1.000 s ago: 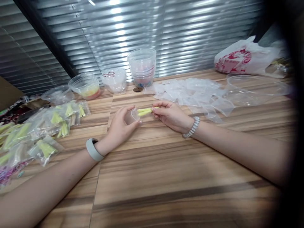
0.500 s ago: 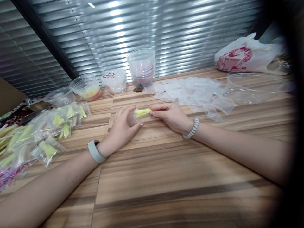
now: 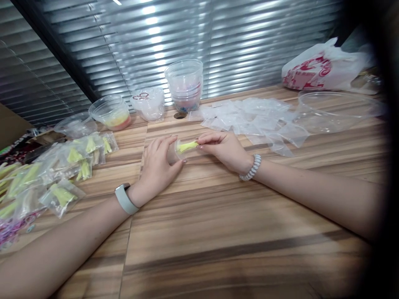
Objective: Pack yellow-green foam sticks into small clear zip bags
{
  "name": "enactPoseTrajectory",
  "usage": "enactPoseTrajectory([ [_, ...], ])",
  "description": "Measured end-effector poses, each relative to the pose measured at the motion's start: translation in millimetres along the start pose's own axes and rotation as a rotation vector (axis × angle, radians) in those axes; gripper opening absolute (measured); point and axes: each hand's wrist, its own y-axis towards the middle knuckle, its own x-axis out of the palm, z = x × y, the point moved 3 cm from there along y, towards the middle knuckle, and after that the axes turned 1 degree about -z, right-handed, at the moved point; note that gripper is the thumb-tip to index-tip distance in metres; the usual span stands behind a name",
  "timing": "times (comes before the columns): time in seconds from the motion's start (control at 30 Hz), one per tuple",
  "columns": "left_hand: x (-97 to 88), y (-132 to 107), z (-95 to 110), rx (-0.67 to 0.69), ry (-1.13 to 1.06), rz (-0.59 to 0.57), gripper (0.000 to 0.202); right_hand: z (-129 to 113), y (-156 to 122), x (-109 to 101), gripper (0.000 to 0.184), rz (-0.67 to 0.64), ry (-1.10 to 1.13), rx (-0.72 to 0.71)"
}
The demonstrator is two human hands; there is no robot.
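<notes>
My left hand (image 3: 161, 162) curves around a small clear plastic bag (image 3: 173, 153), holding its mouth between thumb and fingers. A yellow bundle of thin strands (image 3: 187, 146), perhaps rubber bands, lies partly at the bag's opening. The thumb and fingertips of my right hand (image 3: 220, 148) pinch the right end of that bundle. Past my right hand lies a loose pile of flat clear bags (image 3: 249, 120). To the left of my left hand are several filled bags (image 3: 63, 195) with yellow and pale bundles inside.
Along the blinds stand a stack of clear tubs (image 3: 183, 87), a bowl with yellow and red contents (image 3: 112, 114) and a clear bag (image 3: 148, 104). A wide clear container (image 3: 336, 114) and a white-and-red carrier bag (image 3: 311, 70) sit at the right. Pink and purple bands (image 3: 15, 228) lie far left.
The hands stay nearly in place. The yellow bundle has shifted very slightly at the bag's mouth, and the whole view has tilted a little.
</notes>
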Motion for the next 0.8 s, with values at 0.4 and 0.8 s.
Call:
enactPoseTrajectory([
  [0.4,3.6,1,-2,0.021,-0.039,-0.036,0.060,-7,-7,5,0.010,-0.103,-0.206,-0.266],
  [0.8,1.4,-2,8,0.139,-0.036,-0.047,0.059,-8,-11,8,0.025,-0.136,-0.196,-0.179],
])
